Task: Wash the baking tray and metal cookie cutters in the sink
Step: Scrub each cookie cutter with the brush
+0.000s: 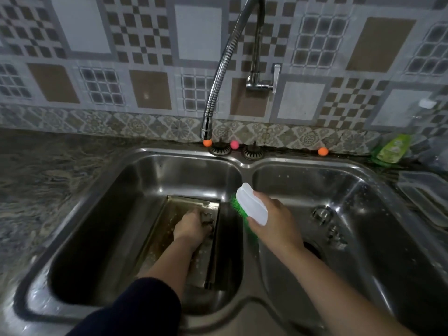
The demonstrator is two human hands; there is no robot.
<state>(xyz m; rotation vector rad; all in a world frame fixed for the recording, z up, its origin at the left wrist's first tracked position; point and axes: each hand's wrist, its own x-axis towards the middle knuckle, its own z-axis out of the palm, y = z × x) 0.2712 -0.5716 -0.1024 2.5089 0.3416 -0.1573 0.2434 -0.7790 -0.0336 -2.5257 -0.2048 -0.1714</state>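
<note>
Your sink [244, 163] has two basins, and the tray [167, 229] lies in the left one against the dividing wall, its long axis running from you toward the tap [232, 52]. Your left hand [191, 227] reaches down onto the tray, its grip closed round a cutter [208, 218]. Your right hand [276, 224] holds the brush [251, 206] above the divider, just right of the cutter, bristles facing left toward it; more cutters [327, 224] lie in the right basin.

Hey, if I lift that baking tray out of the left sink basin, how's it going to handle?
The baking tray is metal, so probably stiff, not floppy. Droplets on it suggest it is wet and may be slippery. It leans against the basin wall and could slide once the left hand lets go.
</note>
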